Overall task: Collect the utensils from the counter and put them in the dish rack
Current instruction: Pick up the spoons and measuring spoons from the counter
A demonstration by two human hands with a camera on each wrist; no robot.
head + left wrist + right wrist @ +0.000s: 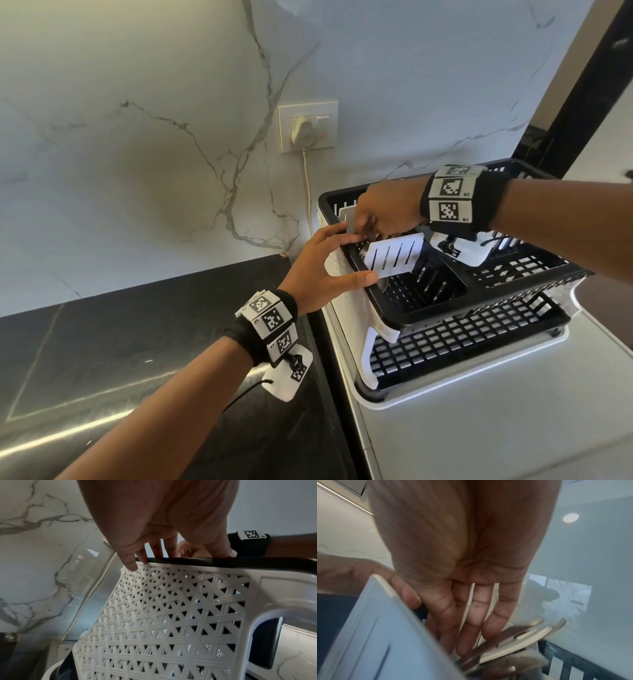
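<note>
Black rack [445,308] with white sides sat on a grey counter [479,428] | left hand [318,270] steadied its rim, fingers straight | right hand [383,209] over the white cutlery holder [394,257], fingers extended against steel utensils [522,639], not gripping | wristband tag codes unreadable
</note>
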